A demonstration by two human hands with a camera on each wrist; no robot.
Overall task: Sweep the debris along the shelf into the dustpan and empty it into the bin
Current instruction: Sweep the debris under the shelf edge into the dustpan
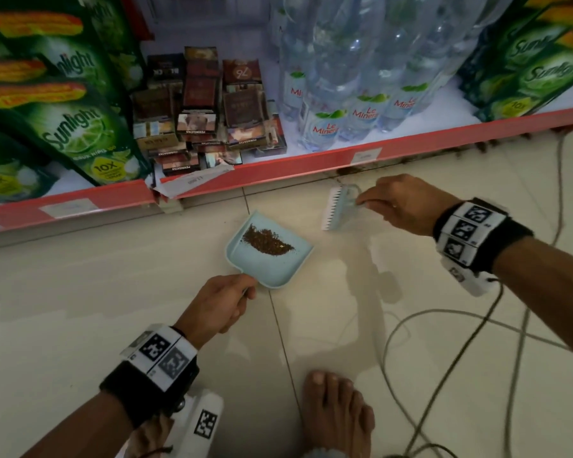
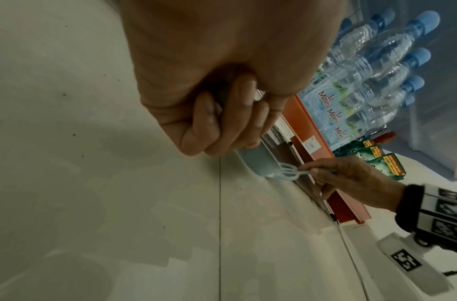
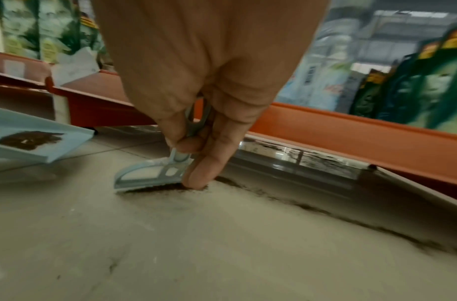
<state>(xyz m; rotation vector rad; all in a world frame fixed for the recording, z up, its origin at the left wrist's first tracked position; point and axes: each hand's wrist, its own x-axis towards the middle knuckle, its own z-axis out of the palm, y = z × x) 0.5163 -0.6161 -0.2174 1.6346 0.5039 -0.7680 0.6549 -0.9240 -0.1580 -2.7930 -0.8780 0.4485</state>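
Observation:
A pale blue dustpan (image 1: 272, 262) rests on the tiled floor in front of the red shelf edge (image 1: 278, 166), holding a pile of brown debris (image 1: 267, 239). My left hand (image 1: 219, 305) grips its handle, fingers curled round it (image 2: 229, 120). My right hand (image 1: 401, 206) pinches the handle of a small pale blue brush (image 1: 336, 208), whose bristles touch the floor to the right of the pan. In the right wrist view the brush (image 3: 150, 175) stands on a line of dark debris (image 3: 312, 205) that runs along the shelf base, with the dustpan (image 3: 41, 154) to its left.
The low shelf carries green Sunlight pouches (image 1: 73, 127), stacked cigarette packs (image 1: 205, 117) and water bottles (image 1: 351, 94). Grey cables (image 1: 444, 342) loop over the floor at right. My bare foot (image 1: 338, 411) stands below the dustpan. A torn paper label (image 1: 192, 183) hangs off the shelf edge.

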